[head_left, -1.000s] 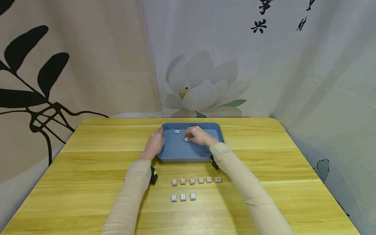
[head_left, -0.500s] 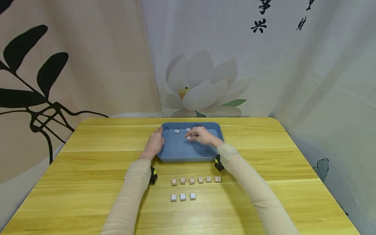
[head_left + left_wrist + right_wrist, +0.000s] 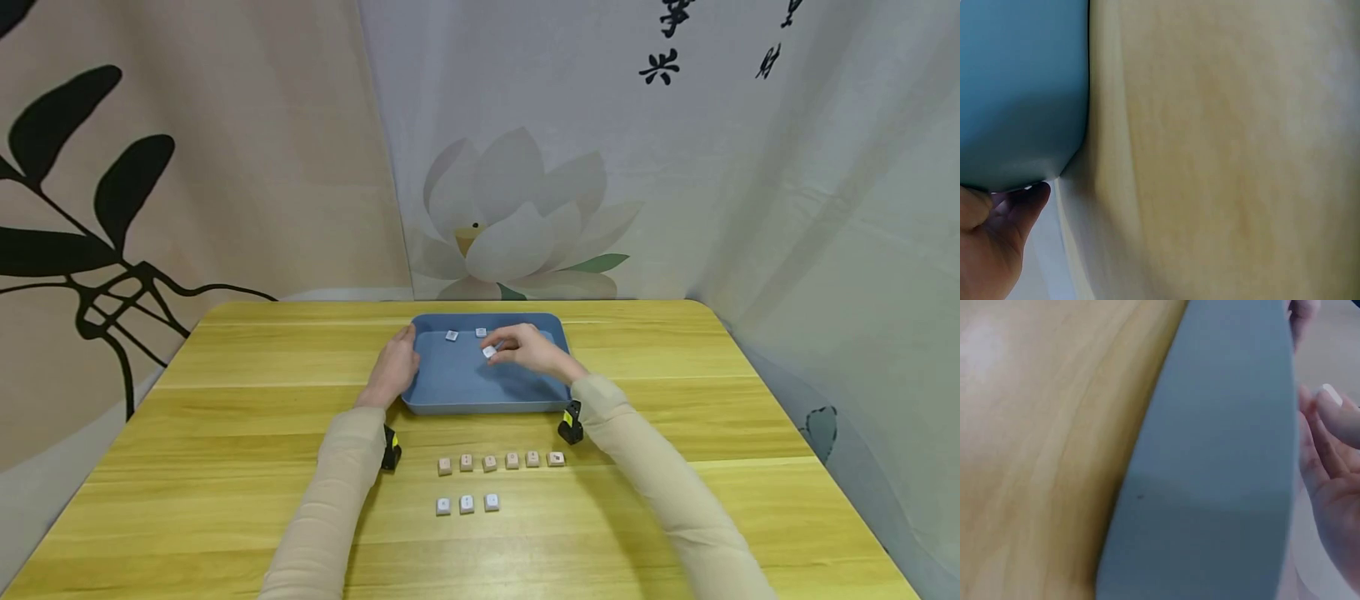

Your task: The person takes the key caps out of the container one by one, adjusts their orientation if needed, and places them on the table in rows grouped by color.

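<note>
My right hand (image 3: 528, 348) pinches a white keycap (image 3: 490, 352) between thumb and fingertips, held over the blue tray (image 3: 450, 387). Two more white keycaps lie in the tray near its back wall: one on the left (image 3: 452, 336) and one in the middle (image 3: 481, 332). My left hand (image 3: 393, 367) grips the tray's left side; in the left wrist view its thumb and fingers (image 3: 997, 231) meet the tray's edge. The right wrist view has the right hand (image 3: 1335, 481) partly hidden behind the tray wall (image 3: 1210, 450).
On the wooden table (image 3: 262, 467), in front of the tray, is a row of several pale pinkish keycaps (image 3: 490, 463). Nearer to me sits a row of three white keycaps (image 3: 467, 504). A printed curtain (image 3: 525, 167) hangs behind the table.
My right hand has shifted right and a little toward me with the keycap between its fingers, uncovering the middle keycap at the back. The left hand stays at the tray's side.
</note>
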Available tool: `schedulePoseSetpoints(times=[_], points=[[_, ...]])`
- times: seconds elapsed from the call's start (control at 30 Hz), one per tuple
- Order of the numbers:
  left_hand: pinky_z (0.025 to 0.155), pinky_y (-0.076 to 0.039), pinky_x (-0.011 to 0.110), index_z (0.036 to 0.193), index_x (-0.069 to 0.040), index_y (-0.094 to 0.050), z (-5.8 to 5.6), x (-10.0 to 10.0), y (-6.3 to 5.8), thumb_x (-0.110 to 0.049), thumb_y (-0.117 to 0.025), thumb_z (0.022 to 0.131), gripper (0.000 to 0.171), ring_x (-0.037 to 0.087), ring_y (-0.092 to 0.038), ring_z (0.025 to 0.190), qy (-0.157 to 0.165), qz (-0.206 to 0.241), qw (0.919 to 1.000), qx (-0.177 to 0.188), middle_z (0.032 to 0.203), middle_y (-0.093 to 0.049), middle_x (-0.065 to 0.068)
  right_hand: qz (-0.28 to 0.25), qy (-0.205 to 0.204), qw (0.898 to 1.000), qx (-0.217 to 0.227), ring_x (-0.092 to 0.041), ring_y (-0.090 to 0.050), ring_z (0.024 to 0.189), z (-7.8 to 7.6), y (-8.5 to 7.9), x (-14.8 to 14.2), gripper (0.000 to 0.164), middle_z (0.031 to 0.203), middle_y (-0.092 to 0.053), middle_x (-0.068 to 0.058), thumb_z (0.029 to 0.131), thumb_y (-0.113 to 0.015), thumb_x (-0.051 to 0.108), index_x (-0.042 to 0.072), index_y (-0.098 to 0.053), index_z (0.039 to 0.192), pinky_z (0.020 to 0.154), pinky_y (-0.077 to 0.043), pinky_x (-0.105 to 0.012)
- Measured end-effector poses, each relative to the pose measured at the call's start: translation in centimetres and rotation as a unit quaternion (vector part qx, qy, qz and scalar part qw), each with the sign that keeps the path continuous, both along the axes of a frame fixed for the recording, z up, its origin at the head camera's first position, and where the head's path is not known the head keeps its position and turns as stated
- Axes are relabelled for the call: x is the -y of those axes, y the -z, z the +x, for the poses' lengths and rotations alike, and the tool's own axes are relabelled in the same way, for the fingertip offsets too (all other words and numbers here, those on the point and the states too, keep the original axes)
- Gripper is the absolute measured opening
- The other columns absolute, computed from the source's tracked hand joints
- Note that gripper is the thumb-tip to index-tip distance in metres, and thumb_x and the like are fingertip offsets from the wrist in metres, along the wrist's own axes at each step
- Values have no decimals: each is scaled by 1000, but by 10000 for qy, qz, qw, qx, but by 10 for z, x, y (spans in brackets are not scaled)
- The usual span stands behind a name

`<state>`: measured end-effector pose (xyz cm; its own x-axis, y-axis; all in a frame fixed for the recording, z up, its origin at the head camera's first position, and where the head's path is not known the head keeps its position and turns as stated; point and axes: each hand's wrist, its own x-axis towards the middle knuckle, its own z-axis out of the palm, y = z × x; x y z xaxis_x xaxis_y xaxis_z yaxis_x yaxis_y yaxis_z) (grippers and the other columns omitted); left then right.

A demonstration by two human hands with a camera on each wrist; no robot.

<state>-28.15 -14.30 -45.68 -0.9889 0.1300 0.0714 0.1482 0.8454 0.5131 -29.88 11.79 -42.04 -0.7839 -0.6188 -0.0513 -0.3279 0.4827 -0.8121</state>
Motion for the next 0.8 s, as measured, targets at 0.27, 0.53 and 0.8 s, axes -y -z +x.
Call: schedulePoseSetpoints(times=[0.27,0.53,0.8], points=[[114,-35,46,146,10,-24,0,0,0,1,-45,93,57,39,-30,140,34,66,10000,23,153,-25,27,-269,138,9992,-249,-30,-67,96,10,-6,-10,32,114,-67,-16,89,-65,14,4,-64,119,84,-57,-44],[113,-37,46,147,8,-23,0,0,0,-1,-44,94,57,39,-33,139,-8,2,10000,42,154,-25,26,-641,225,9977,9,-36,-67,100,25,-6,-20,32,113,-68,-22,89,-64,11,2,-64,120,90,-56,-49],[113,-36,45,146,8,-23,0,-1,1,-1,-44,94,57,39,-34,138,-13,3,10000,-6,153,-26,26,-867,315,9957,-33,-35,-69,98,45,-6,-26,32,115,-67,-24,88,-66,12,6,-66,119,87,-59,-35]])
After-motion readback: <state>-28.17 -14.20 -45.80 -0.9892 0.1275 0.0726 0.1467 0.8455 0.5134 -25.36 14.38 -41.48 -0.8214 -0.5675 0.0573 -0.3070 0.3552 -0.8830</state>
